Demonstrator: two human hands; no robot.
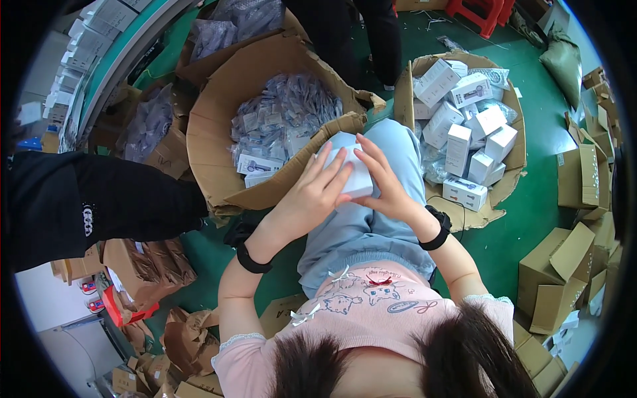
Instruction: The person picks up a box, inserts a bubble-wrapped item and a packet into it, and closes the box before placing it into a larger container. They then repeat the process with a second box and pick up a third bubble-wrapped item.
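Observation:
A small white box (359,180) sits between my two hands, above my lap. My left hand (317,184) lies across its left side, with the fingers stretched over its top. On the other side my right hand (388,182) grips it, thumb low and fingers at the far edge. Ahead to the left stands a large open carton (215,113) filled with small clear plastic packets (285,109), and a few white boxes (255,166) lie at its near side. Another open carton (516,142) at the right holds a heap of white printed boxes (458,147) among clear bubble wrap.
A person's dark sleeve (133,196) reaches in at the left, and another person's dark legs (378,40) stand beyond the cartons. White boxes line a bench (123,56) at the far left. Empty brown cartons (554,278) stand at the right; a red stool (481,13) is behind.

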